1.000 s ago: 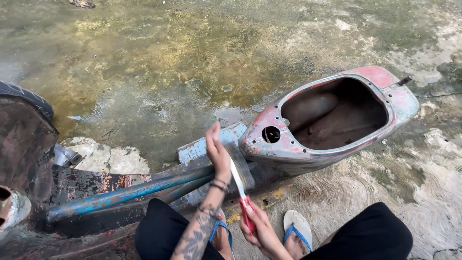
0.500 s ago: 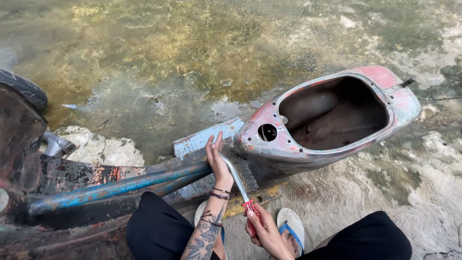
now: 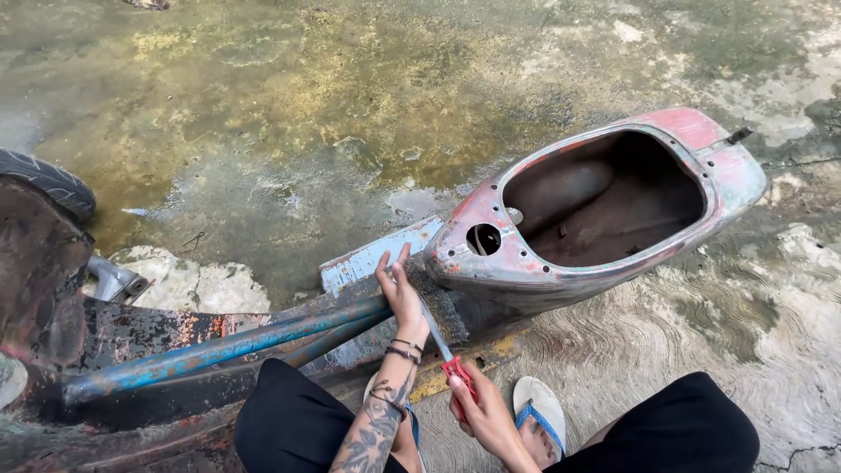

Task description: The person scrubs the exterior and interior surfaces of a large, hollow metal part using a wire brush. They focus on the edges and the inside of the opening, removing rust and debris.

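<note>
A red-handled screwdriver (image 3: 445, 352) is seen at lower centre of the frame, its long axis running on a diagonal — the handle low and to the right, the metal shaft pointing up and to the left toward the neck of a stripped scooter body (image 3: 604, 210). The handle is clasped in the right hand (image 3: 484, 419), whose fingers are closed around it. The tip of the shaft is hidden where it meets the left hand (image 3: 401, 293), so its point of contact cannot be made out. The left hand is laid on the rusted frame just beside the scooter body's round hole (image 3: 484, 239), fingers stretched out and pressed flat rather than curled; whether anything is pinched under them cannot be told.

A blue-painted frame tube (image 3: 219, 350) is seen running from the left edge toward the left hand, rising slightly to the right. The open shell of the scooter body occupies the right centre, its long axis climbing to the upper right. At the left edge a tyre (image 3: 48, 182) is cut off by the frame. A blue-strapped flip-flop (image 3: 540, 413) is partly covered by a black trouser leg (image 3: 666, 429) — the wet concrete floor (image 3: 350, 105) fills the upper half.
</note>
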